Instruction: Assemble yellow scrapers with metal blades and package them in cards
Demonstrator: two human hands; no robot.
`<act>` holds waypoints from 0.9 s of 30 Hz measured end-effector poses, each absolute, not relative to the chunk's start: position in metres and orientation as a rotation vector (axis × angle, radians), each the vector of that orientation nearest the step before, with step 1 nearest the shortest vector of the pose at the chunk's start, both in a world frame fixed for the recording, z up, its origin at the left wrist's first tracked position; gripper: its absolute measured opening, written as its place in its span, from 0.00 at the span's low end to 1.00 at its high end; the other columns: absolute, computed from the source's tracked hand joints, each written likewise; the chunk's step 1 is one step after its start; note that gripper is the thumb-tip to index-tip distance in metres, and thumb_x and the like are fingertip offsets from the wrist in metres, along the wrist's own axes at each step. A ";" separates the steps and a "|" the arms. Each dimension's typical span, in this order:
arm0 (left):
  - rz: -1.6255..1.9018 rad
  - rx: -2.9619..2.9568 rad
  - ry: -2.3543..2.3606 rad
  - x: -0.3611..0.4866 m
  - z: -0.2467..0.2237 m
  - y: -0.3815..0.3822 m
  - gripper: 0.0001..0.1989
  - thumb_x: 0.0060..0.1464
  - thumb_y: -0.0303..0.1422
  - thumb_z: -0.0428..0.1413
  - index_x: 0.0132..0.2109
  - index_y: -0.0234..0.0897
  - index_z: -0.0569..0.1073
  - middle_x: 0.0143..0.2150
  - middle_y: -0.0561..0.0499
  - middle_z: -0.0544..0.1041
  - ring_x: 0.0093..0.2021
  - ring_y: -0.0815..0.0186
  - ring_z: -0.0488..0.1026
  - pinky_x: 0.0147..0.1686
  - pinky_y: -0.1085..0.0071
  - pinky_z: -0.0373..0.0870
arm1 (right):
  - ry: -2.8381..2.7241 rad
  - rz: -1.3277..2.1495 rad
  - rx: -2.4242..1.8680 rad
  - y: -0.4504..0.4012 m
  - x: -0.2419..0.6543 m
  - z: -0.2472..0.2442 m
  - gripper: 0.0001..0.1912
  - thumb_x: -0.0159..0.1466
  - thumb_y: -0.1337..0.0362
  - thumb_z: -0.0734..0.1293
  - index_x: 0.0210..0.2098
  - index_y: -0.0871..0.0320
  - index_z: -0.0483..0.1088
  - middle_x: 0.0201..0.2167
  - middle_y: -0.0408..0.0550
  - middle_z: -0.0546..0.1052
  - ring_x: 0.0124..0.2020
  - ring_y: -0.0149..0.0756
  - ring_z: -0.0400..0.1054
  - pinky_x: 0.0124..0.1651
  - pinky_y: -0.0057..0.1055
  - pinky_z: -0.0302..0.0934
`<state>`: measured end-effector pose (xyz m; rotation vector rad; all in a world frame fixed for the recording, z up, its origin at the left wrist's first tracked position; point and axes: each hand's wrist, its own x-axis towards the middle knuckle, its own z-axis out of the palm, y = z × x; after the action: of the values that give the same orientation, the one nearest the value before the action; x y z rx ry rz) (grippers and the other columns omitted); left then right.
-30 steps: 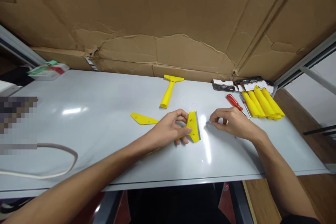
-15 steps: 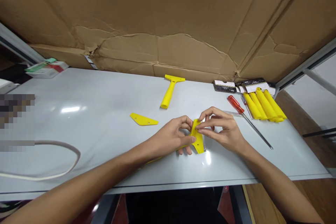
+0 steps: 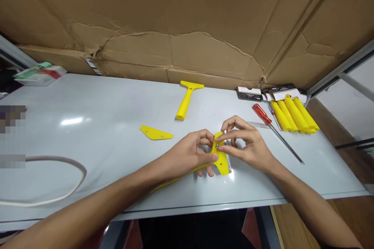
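My left hand [image 3: 194,151] is closed round a yellow scraper [image 3: 222,165], its thumb pressing on the head near the neck. The scraper's handle runs back under my left forearm, and a thin metal blade [image 3: 229,161] shows along the head's right edge. A small metal screw [image 3: 217,146] stands in the head. Thumb and forefinger of my right hand [image 3: 245,144] are at this screw, with a narrow gap between their tips. To the left lies a flat yellow cover plate [image 3: 156,133] with two holes.
Farther back lies another yellow scraper [image 3: 185,103]. On the right are a red-handled screwdriver [image 3: 273,126], a smaller screwdriver [image 3: 274,116], several yellow handles [image 3: 293,114] and black-and-white packs [image 3: 249,93]. A white cable [image 3: 78,171] curves at left. Cardboard [image 3: 175,54] walls the table's back.
The right fingertips have shifted slightly apart, so the screw in the scraper head now shows. The scraper head has moved a little toward me. The view has shifted slightly.
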<state>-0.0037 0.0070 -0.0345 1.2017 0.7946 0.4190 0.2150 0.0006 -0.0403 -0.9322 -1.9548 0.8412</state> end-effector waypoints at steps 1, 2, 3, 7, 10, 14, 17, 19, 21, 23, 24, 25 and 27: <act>0.422 1.202 0.798 -0.004 -0.035 0.007 0.21 0.52 0.38 0.67 0.43 0.38 0.64 0.50 0.45 0.77 0.27 0.67 0.80 0.23 0.73 0.69 | -1.954 0.834 -0.920 0.000 0.215 -0.041 0.09 0.64 0.64 0.75 0.43 0.46 0.84 0.45 0.50 0.71 0.41 0.36 0.68 0.30 0.29 0.68; 0.425 1.203 0.803 -0.004 -0.035 0.007 0.20 0.52 0.39 0.67 0.43 0.38 0.64 0.49 0.45 0.77 0.27 0.67 0.80 0.23 0.73 0.69 | -1.957 0.824 -0.904 0.000 0.215 -0.042 0.08 0.64 0.64 0.74 0.42 0.46 0.84 0.45 0.50 0.71 0.41 0.36 0.68 0.30 0.28 0.68; 0.427 1.206 0.807 -0.004 -0.035 0.007 0.20 0.52 0.39 0.67 0.43 0.38 0.64 0.49 0.46 0.77 0.27 0.67 0.80 0.23 0.73 0.69 | -1.964 0.813 -0.888 0.000 0.214 -0.043 0.08 0.65 0.65 0.74 0.42 0.46 0.84 0.45 0.51 0.71 0.41 0.36 0.67 0.29 0.28 0.67; 0.427 1.206 0.818 -0.003 -0.035 0.007 0.20 0.53 0.39 0.67 0.42 0.39 0.63 0.48 0.47 0.77 0.28 0.66 0.80 0.24 0.73 0.70 | -2.026 0.725 -0.836 -0.001 0.213 -0.045 0.10 0.65 0.67 0.72 0.43 0.46 0.83 0.48 0.51 0.69 0.41 0.36 0.67 0.26 0.28 0.65; 0.421 1.184 0.814 -0.003 -0.036 0.009 0.20 0.54 0.40 0.66 0.42 0.39 0.62 0.46 0.48 0.77 0.28 0.65 0.80 0.23 0.73 0.69 | -2.074 0.654 -0.811 -0.003 0.212 -0.043 0.14 0.67 0.70 0.70 0.46 0.47 0.82 0.49 0.52 0.68 0.41 0.35 0.67 0.27 0.28 0.65; 0.437 1.171 0.821 -0.003 -0.038 0.010 0.22 0.51 0.40 0.67 0.41 0.39 0.63 0.47 0.48 0.76 0.28 0.64 0.81 0.22 0.73 0.69 | -2.130 0.602 -0.777 -0.003 0.213 -0.043 0.12 0.67 0.69 0.70 0.47 0.48 0.82 0.49 0.52 0.68 0.42 0.36 0.65 0.34 0.34 0.68; 0.437 1.182 0.831 -0.003 -0.038 0.010 0.20 0.52 0.39 0.66 0.41 0.38 0.63 0.49 0.46 0.76 0.28 0.65 0.81 0.22 0.73 0.68 | -2.184 0.571 -0.767 -0.001 0.214 -0.045 0.11 0.69 0.68 0.69 0.46 0.48 0.82 0.51 0.53 0.67 0.42 0.37 0.63 0.36 0.35 0.69; 0.433 1.190 0.840 -0.003 -0.038 0.009 0.20 0.53 0.39 0.66 0.41 0.38 0.63 0.49 0.46 0.76 0.28 0.65 0.81 0.22 0.74 0.67 | -2.210 0.558 -0.772 0.000 0.214 -0.045 0.11 0.69 0.68 0.68 0.45 0.49 0.81 0.51 0.53 0.66 0.41 0.36 0.63 0.35 0.34 0.68; 0.428 1.194 0.849 -0.003 -0.038 0.009 0.21 0.52 0.39 0.66 0.42 0.38 0.63 0.50 0.45 0.76 0.28 0.65 0.81 0.21 0.74 0.67 | -2.233 0.531 -0.778 0.000 0.213 -0.046 0.09 0.69 0.68 0.68 0.44 0.51 0.81 0.51 0.54 0.66 0.40 0.35 0.63 0.35 0.35 0.68; 0.419 1.198 0.850 -0.002 -0.038 0.009 0.21 0.52 0.40 0.66 0.42 0.38 0.63 0.50 0.45 0.76 0.28 0.65 0.81 0.22 0.73 0.67 | -2.258 0.492 -0.780 -0.001 0.213 -0.046 0.07 0.70 0.68 0.68 0.42 0.54 0.80 0.51 0.54 0.66 0.40 0.35 0.63 0.36 0.35 0.68; 0.416 1.200 0.850 -0.003 -0.038 0.010 0.21 0.51 0.40 0.67 0.42 0.38 0.63 0.50 0.45 0.76 0.28 0.65 0.81 0.22 0.73 0.68 | -2.268 0.472 -0.782 -0.002 0.213 -0.046 0.07 0.70 0.68 0.68 0.42 0.55 0.79 0.51 0.54 0.67 0.40 0.35 0.64 0.36 0.35 0.69; 0.416 1.203 0.850 -0.003 -0.037 0.010 0.21 0.51 0.40 0.67 0.42 0.38 0.63 0.50 0.45 0.76 0.28 0.65 0.80 0.22 0.73 0.68 | -2.266 0.450 -0.782 -0.002 0.213 -0.045 0.06 0.70 0.68 0.68 0.42 0.56 0.79 0.50 0.54 0.67 0.40 0.34 0.64 0.36 0.35 0.69; 0.418 1.208 0.851 -0.003 -0.037 0.010 0.21 0.51 0.38 0.66 0.42 0.38 0.63 0.49 0.46 0.77 0.28 0.65 0.81 0.23 0.73 0.69 | -2.228 0.409 -0.779 -0.003 0.214 -0.045 0.05 0.69 0.69 0.68 0.42 0.57 0.77 0.49 0.54 0.67 0.39 0.33 0.64 0.33 0.32 0.68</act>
<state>-0.0028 0.0097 -0.0373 1.2083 0.8509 0.4183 0.2140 -0.0025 -0.0448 -0.7790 -2.2280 0.4086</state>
